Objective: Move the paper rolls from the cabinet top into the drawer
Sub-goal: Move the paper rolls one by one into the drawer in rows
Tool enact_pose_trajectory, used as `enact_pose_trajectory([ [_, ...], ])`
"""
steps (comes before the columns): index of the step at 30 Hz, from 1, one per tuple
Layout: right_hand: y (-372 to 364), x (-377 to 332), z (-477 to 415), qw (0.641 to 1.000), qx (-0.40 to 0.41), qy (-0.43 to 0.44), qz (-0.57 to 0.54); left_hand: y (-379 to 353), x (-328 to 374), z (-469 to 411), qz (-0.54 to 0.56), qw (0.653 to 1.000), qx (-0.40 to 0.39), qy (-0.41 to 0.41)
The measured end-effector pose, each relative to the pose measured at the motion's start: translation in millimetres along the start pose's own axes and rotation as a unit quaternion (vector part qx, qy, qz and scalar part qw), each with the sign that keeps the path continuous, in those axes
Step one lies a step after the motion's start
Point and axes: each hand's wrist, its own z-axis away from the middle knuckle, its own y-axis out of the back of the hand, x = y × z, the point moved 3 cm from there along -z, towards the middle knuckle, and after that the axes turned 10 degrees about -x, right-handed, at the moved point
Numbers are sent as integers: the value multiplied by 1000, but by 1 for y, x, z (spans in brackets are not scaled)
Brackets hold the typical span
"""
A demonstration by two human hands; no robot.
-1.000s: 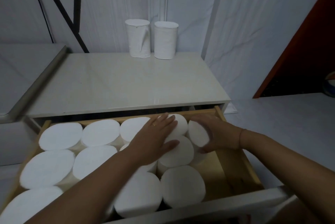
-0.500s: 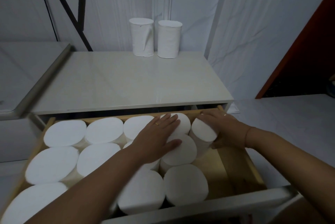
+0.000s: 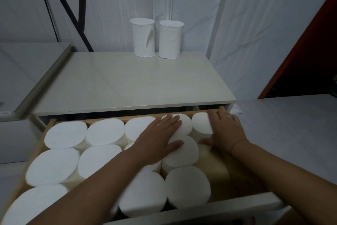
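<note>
A big pale cabinet top (image 3: 127,82) is filling the middle of the frame, with white walls standing behind it. Below it, an open wooden drawer (image 3: 217,172) is stretching across the lower half of the frame, and it is nearly full of white paper rolls (image 3: 65,134) standing on end and touching each other. A bare strip of the drawer floor is showing at the lower right. Two arms are reaching in from the bottom of the frame. The left hand (image 3: 158,139) is lying flat and spread wide on top of the rolls in the middle of the frame, pressing on them and not holding any of them. A gold ring (image 3: 158,125) is sitting on one finger. The right hand (image 3: 226,131) is wrapping around the roll in the back right corner (image 3: 201,122) of the drawer, with fingers over the far side and the thumb low on the near side, so it is gripping that roll. A ring is showing on this hand too, and a thin band (image 3: 238,142) is going around the wrist. At the top middle of the frame, two more rolls are standing side by side at the back of the cabinet top, the left one (image 3: 142,38) with a loose flap and the right one (image 3: 171,39) just beside it.
</note>
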Motion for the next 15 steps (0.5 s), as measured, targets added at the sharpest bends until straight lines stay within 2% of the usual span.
enact_pose_trajectory([
  [6, 2, -2, 2, 999, 29, -11, 9, 1, 1, 1, 6, 1000, -3, 5],
  [9, 9, -5, 7, 999, 49, 11, 16, 8, 5, 4, 33, 999, 37, 0],
  [15, 55, -32, -2, 976, 138, 72, -154, 38, 4, 9, 31, 986, 163, 12],
])
